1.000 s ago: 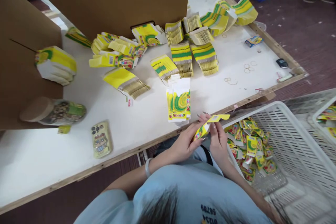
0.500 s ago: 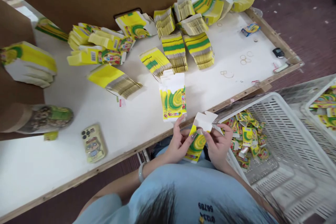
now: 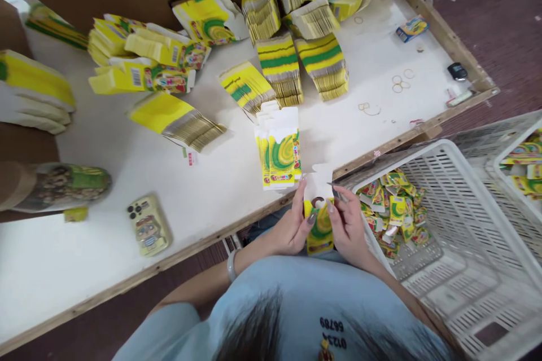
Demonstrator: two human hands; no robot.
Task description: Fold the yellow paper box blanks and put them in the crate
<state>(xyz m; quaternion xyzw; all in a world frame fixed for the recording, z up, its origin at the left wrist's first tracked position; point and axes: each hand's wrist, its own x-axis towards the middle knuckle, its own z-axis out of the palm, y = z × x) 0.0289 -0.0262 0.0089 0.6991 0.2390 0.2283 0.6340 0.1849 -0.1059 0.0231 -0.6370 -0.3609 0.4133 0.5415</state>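
Counted: one left hand [image 3: 291, 232], one right hand [image 3: 350, 230], one carton [image 3: 320, 232] in grasp, one bracelet [image 3: 231, 266], one phone [image 3: 148, 225], one jar [image 3: 68, 185], one blue box [image 3: 412, 29], at least two baskets [image 3: 454, 151]. Packs [image 3: 397, 210] in the nearer basket overlap; exact number undeterminable.

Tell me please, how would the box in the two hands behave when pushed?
The box is probably light, since it looks like thin card. Its white flap may bend easily, as it sticks up unfolded.

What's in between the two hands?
In the head view, a yellow box with a white top lies between the left hand and right hand, both holding it.
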